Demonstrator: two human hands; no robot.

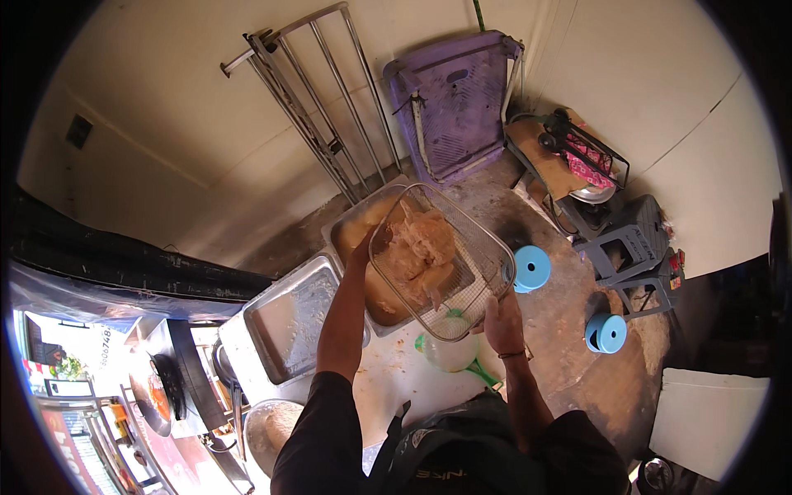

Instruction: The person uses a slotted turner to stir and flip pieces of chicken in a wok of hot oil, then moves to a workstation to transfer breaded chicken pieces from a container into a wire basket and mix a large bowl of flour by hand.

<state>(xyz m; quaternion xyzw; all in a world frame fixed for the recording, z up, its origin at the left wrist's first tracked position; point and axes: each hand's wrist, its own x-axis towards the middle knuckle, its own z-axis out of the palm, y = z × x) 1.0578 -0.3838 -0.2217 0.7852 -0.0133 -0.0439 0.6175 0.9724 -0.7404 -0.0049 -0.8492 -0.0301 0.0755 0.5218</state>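
A rectangular wire mesh basket (470, 247) with raw, battered-looking chicken pieces (424, 244) in it is tilted over a metal tray of brownish liquid (380, 297). My left hand (376, 238) is at the basket's left side, its fingers partly hidden and close to the chicken; whether it grips the rim or the meat I cannot tell. At the near right corner my right hand (500, 322) holds the basket's rim. Under that corner, a round pale strainer with a green handle (479, 370) lies on the white table. A second metal tray (291, 322) with pale, floury residue stands to the left.
A bowl of pale powder (272, 427) sits near my left elbow. Blue stools (532, 267) stand on the floor at right, beside grey plastic stools (625, 247). A purple folding table (458, 105) and a metal rack (328, 111) lean on the wall. A wok (151, 396) is at far left.
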